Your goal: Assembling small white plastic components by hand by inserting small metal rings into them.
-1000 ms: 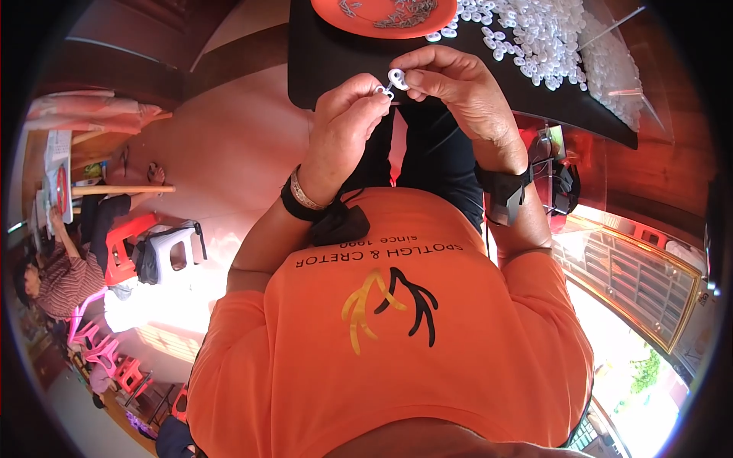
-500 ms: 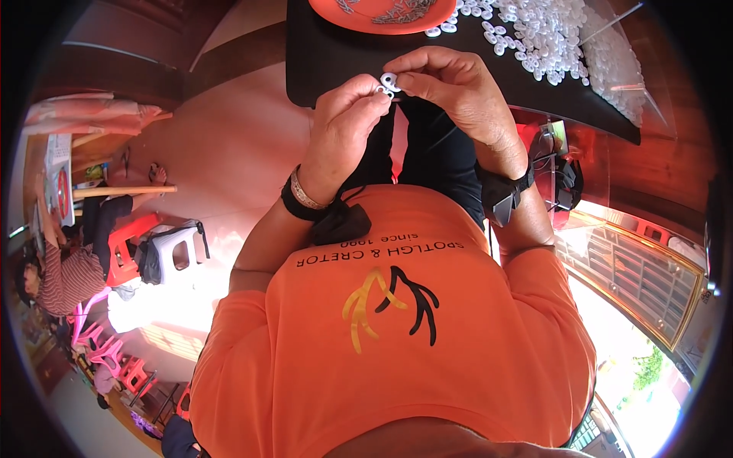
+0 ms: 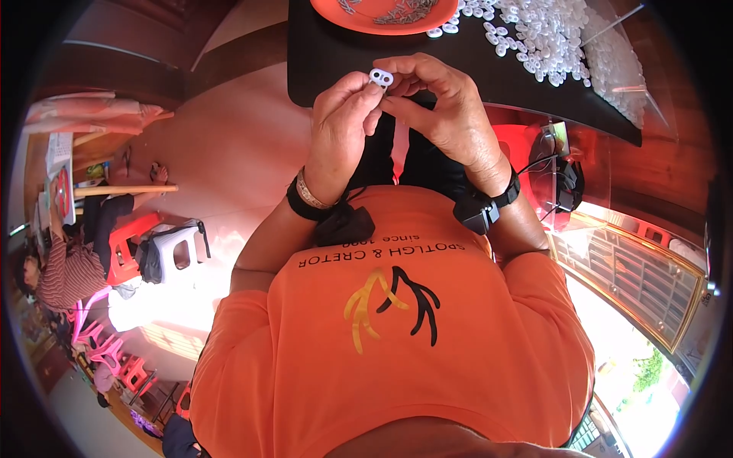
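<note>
Just past the near edge of the black table, both my hands meet at a small white plastic piece with two round holes, which looks like part of a cord lock. My left hand pinches it between thumb and forefinger from the left. Against its right side my right hand curls in, forefinger above and thumb below. What lies under the fingertips is hidden. Each wrist wears a dark band with a black device.
On the black table stands an orange bowl of small grey metal bits, perhaps springs. White two-hole pieces lie heaped to its right. Farther left another person is near stools, and a grey-white stool stands on the floor.
The white piece has turned so that both its holes face up. My right hand has shifted slightly inward and lower, its thumb now below the piece.
</note>
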{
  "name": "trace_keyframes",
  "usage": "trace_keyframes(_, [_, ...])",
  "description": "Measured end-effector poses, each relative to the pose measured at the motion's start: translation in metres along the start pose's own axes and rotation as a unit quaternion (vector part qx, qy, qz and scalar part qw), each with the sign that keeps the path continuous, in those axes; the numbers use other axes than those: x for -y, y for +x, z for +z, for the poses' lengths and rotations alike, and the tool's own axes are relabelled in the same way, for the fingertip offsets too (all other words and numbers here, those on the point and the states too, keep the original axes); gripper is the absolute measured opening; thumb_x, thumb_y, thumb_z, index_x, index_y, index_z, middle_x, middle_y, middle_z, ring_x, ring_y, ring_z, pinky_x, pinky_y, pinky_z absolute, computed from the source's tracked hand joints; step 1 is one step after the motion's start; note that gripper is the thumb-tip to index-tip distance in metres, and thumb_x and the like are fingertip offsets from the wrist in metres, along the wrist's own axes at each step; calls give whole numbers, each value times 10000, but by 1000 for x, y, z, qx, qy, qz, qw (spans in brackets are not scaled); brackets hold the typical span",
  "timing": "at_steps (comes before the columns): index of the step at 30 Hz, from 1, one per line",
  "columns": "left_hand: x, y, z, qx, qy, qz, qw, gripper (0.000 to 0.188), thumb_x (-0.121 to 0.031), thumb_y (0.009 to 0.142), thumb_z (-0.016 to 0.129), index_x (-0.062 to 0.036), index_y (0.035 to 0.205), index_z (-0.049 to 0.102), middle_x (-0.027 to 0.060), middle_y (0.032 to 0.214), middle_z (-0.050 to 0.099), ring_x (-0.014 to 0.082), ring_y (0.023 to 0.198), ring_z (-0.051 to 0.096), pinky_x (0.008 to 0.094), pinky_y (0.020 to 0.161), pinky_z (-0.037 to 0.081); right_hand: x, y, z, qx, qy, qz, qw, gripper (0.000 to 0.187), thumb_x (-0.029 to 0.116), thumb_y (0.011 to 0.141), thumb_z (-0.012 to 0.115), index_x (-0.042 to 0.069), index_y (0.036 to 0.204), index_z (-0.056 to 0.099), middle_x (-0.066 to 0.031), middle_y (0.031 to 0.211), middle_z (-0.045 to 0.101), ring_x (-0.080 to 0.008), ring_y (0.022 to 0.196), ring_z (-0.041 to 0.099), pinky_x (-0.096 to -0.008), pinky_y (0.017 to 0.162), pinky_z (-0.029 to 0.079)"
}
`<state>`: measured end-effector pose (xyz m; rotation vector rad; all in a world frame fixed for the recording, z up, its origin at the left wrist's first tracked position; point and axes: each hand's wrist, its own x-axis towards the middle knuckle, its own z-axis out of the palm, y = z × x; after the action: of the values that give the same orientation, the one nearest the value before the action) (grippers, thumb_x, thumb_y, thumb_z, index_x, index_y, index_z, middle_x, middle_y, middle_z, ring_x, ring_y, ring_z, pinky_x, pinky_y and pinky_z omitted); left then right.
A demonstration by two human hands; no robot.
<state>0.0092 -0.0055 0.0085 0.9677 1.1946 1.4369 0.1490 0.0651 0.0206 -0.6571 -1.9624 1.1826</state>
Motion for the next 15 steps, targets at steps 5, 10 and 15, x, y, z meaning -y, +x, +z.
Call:
trace_keyframes(5, [0,-2,4,-17,-23,-1,1000,252,-187,915,467,28,886,595,-1,633,496,61,550,420,208,512,316,0,-1,3,-30,-65,-51,996,320,58,732,723,28,1041,645,-70,842,633,-159,758,654,-270,714,537])
trace_keyframes(10, [3,-1,5,-30,-28,-23,999,272,-207,913,457,23,851,590,18,653,533,81,559,483,209,520,351,-3,-2,6,-54,-98,-61,992,285,73,729,720,29,1001,647,-79,826,626,-188,751,660,-284,691,542])
trace_keyframes(15, [14,3,-2,-3,-95,-1,995,263,-211,871,499,23,844,615,24,624,554,68,519,472,204,466,336,-3,-3,4,-41,-117,-90,988,248,75,729,699,26,967,650,-87,819,621,-225,740,655,-305,664,536])
